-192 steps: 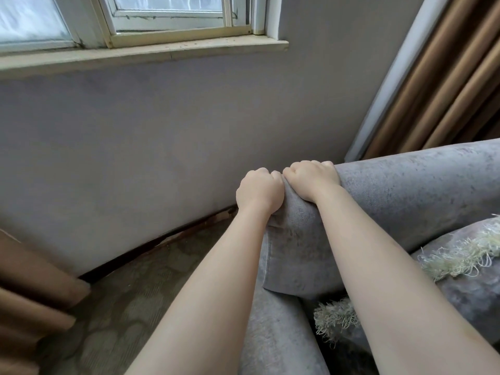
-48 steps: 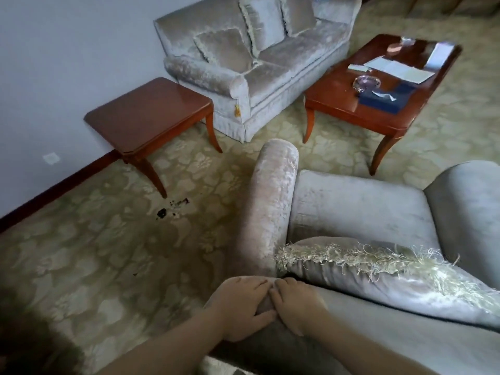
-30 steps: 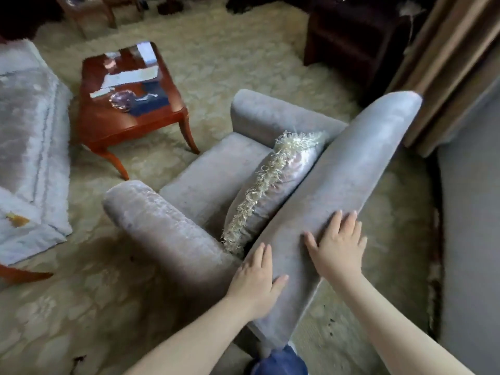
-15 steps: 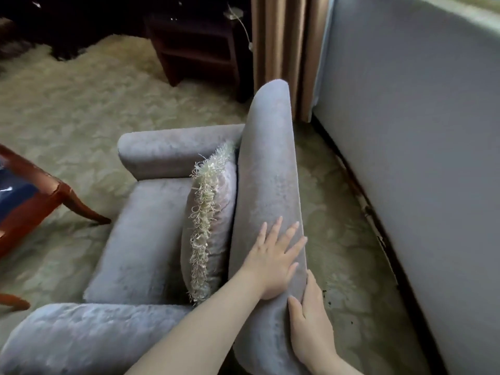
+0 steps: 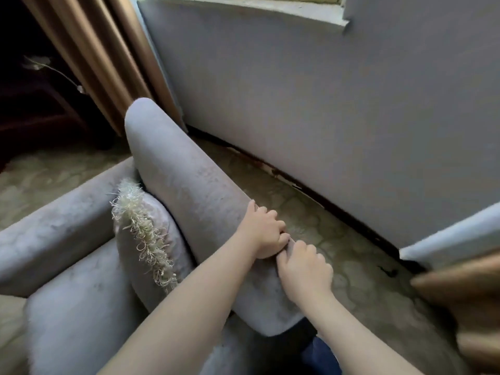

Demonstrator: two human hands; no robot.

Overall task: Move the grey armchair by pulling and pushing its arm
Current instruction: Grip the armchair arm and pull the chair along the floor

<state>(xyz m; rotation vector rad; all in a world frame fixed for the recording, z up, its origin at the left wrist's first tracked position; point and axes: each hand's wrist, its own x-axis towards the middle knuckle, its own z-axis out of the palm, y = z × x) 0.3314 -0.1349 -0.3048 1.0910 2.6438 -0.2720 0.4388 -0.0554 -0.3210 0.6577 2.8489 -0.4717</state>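
Blind spots first. Fingertips of both hands go over the backrest (image 5: 194, 190) edge on the side facing the wall (image 5: 324, 117), so I can't see them. Chair legs and base are hidden under upholstery and the person's forearms. The seat front is cut by the frame edge, away from the wall. There's a blue patch (image 5: 319, 355) under the held end of the backrest; it's blurred and I can't tell what it is. The dark furniture (image 5: 40, 109) beyond the curtain (image 5: 94, 50) is too dark to read.

Grey armchair (image 5: 81, 293): stands near the wall with its back turned to it, not touching. A strip of patterned carpet (image 5: 324, 239) lies between, with dark skirting (image 5: 297, 185) at the wall's foot. The backrest's far end sits just beside the curtain. Upholstery is grey with a mottled velvet-like sheen, and the top is rounded. One rolled arm (image 5: 54, 220) is visible on the side away from the wall. A grey cushion (image 5: 151, 239) with a cream fringe leans on the backrest's seat side.

Hands: left hand (image 5: 266, 231) is curled over the backrest's wall-side edge, knuckles up, gripping it. Right hand (image 5: 303, 269) has the same grip, just beside the left and touching it. A ridge of grey fabric shows between them.
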